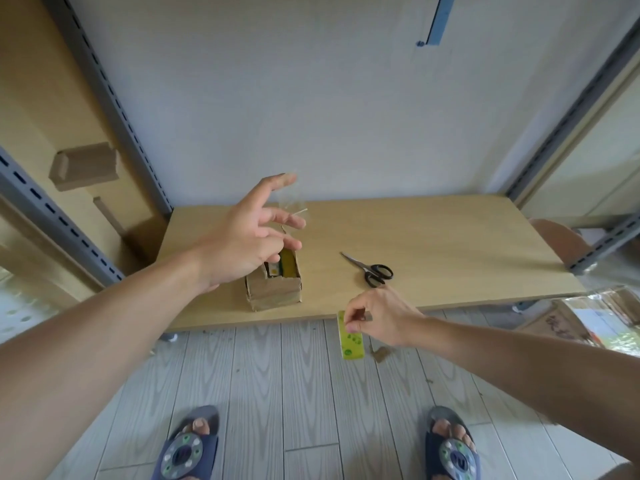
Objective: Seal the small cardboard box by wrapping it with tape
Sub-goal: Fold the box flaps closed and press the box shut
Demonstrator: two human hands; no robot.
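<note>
Cardboard box [273,292] stands open-topped on table [450,237], left of scissors [371,270]. Left hand [247,245] hovers above it, fingers spread, clear tape strip [291,199] at its fingertips. Right hand [379,317] pinches tape roll [352,342] at the table's near edge.

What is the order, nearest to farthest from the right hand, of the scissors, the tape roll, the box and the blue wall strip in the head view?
1. The tape roll: pinched in the right hand itself.
2. The scissors: on the table, just beyond the hand.
3. The box: on the table, off to the hand's left.
4. The blue strip: high on the back wall.
</note>
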